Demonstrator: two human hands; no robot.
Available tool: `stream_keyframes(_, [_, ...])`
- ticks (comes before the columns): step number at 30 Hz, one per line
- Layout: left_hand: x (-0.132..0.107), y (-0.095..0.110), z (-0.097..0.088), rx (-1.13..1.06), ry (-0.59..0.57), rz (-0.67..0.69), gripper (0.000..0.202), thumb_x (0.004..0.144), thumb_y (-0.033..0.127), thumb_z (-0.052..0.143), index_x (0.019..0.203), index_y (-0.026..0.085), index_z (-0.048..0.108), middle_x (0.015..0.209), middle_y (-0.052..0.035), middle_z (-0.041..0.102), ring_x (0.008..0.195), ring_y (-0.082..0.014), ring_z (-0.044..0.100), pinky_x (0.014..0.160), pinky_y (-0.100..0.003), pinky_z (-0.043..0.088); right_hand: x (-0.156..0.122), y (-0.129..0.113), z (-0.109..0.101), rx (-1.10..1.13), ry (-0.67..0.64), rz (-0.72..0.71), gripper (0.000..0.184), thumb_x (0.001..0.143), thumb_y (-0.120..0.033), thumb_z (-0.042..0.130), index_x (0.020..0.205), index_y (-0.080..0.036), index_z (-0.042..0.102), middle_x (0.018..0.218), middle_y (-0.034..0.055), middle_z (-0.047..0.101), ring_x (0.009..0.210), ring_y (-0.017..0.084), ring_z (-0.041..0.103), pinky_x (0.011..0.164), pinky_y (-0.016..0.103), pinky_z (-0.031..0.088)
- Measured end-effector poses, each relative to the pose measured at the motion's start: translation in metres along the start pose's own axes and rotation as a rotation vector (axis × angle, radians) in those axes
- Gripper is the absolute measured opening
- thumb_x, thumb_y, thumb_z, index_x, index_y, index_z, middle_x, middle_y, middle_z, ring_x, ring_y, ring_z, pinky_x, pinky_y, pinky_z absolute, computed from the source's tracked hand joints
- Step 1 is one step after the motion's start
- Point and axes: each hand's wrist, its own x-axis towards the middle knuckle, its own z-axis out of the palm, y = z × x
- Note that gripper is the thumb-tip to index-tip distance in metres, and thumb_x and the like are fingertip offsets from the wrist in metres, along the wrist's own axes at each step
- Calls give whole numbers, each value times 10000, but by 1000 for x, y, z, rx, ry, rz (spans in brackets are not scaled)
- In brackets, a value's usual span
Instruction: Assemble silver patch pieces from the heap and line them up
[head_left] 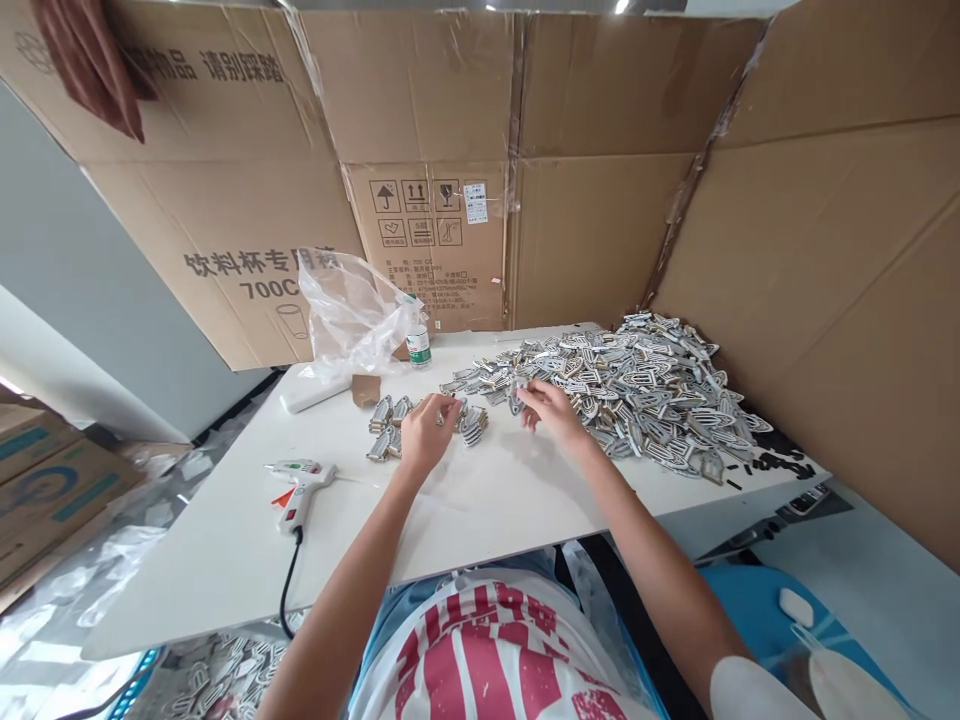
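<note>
A big heap of small silver-and-white flat pieces (637,385) covers the right half of the white table (465,500). A smaller cluster of the same pieces (390,425) lies left of centre. My left hand (426,432) rests beside that cluster with its fingers curled in a pinch on a piece at its fingertips. At the near edge of the big heap, my right hand (551,410) has its fingers bent down onto the pieces; what they hold is not clear.
A white glue gun (300,485) with a black cord lies at the table's left front. A crumpled clear plastic bag (352,310), a small green-labelled bottle (418,345) and a white bar (315,392) sit at the back left. Cardboard walls (600,200) surround the table.
</note>
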Motion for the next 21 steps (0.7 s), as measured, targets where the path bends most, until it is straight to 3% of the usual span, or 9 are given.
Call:
stream_keyframes(4, [0,4,-1,-9,-9,56,210,1078,369,615,1018,241,771,892,-34,767,772,-155,720,676,-265,492,25,19,26,62,29,-50,526,777,-712,853,832,-238,635,703,-6,690,513,158,659,403,251,493])
stream_keyframes(10, [-3,10,6,-27,-42,109,260,1099,351,568,1172,256,798,1031,-65,796,876,-170,763,734,-269,545,15,43,34,175,43,27,451,758,-611,880,921,-248,669,722,1,734,573,220,717,460,301,531])
stream_keyframes(15, [-8,10,11,-28,-146,96,330,1128,394,507,1204,270,803,1064,-82,807,907,-177,770,727,-281,544,9,41,30,158,33,55,610,776,-544,890,1274,-286,651,761,-6,770,618,245,750,529,338,586])
stream_keyframes(21, [-10,10,11,12,-196,86,374,1121,454,502,1085,274,828,942,-74,800,825,-180,747,711,-296,531,4,36,39,105,-48,19,618,765,-553,923,1267,-300,666,773,-7,747,679,251,769,604,366,639])
